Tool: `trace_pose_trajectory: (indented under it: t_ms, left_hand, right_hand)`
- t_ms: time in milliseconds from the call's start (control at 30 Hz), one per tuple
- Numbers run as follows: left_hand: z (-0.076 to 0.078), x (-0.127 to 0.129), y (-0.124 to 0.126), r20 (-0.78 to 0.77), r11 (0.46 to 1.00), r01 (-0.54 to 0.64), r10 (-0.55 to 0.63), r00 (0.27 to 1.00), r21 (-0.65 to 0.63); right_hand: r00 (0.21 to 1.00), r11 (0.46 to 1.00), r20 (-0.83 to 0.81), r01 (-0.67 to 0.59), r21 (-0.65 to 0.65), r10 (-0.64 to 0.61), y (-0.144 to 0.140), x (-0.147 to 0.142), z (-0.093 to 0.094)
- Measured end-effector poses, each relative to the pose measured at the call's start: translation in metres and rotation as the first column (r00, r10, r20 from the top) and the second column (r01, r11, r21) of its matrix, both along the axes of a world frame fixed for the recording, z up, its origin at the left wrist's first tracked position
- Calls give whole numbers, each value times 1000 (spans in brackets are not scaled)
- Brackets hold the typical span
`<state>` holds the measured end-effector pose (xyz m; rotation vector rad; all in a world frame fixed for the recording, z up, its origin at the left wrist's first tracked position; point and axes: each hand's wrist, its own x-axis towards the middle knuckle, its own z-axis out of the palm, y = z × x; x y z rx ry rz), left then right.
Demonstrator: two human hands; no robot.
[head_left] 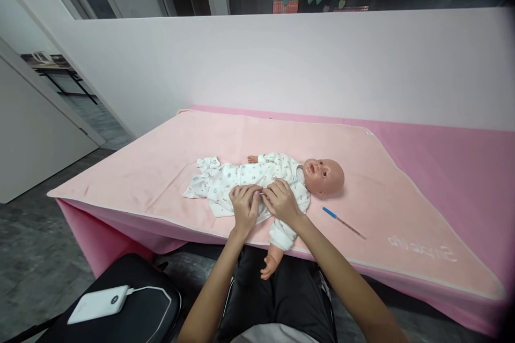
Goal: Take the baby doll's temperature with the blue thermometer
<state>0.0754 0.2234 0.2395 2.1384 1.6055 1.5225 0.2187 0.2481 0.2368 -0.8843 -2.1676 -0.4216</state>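
A plastic baby doll (281,182) in a white printed cotton romper (241,179) lies on its back on a pale pink blanket (161,171), which is spread over a darker pink table cover (462,161). The doll's bare head points to the right and its legs to the left. One sleeved arm hangs over the near edge of the blanket, its bare plastic hand dangling below the edge. The romper is the only thing here that contains anything: it wraps the doll's trunk, arms and legs, and its leg ends lie flat at the left.

Both of the person's hands rest on the doll's belly, at the near side of the romper's front. The left hand (244,204) and the right hand (281,201) sit side by side with their fingertips meeting. The fingers of both are curled and pinch the romper's fabric at the same spot between them, so the doll lies directly under the grip, its head just to the right of the right hand.

A thin stick with a blue end (343,222) lies on the blanket near the doll's head, apart from both hands. At lower left, a white power bank (98,304) with a white cable lies on a black padded seat (132,311).
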Motion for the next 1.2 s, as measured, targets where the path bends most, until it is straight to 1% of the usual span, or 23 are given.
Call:
trace_pose_trajectory:
  t_ms: [167,267,367,533,733,967,1067,1200]
  left_hand:
    - [1,-3,2,49,997,18,-14,999,-80]
    - [1,-9,2,55,991,81,-75,996,-106]
    - [0,-14,0,25,985,125,-123,992,-118]
    - [0,-13,-4,-55,988,82,-90,994,-134]
    - [-3,-10,-4,-98,991,50,-62,993,-120]
    - [-2,-6,-5,-208,998,19,-30,978,-58]
    - [-1,-4,-6,-230,1000,7,-13,973,-25]
    - [-3,-2,-7,-259,1000,4,-10,966,-22]
  right_hand:
    - [999,999,-53,-3,-34,1,0,1,0]
    - [996,998,-94,2,-57,-7,1,1,0]
    - [990,996,-139,17,-84,-28,2,1,0]
    - [986,994,-163,18,-109,-36,1,2,0]
    - [988,994,-150,7,-109,-23,1,3,1]
    - [988,992,-151,-14,-124,-5,-1,2,3]
    - [988,991,-153,-17,-130,-3,-1,2,3]
    - [990,990,-141,-9,-141,-11,-1,2,4]
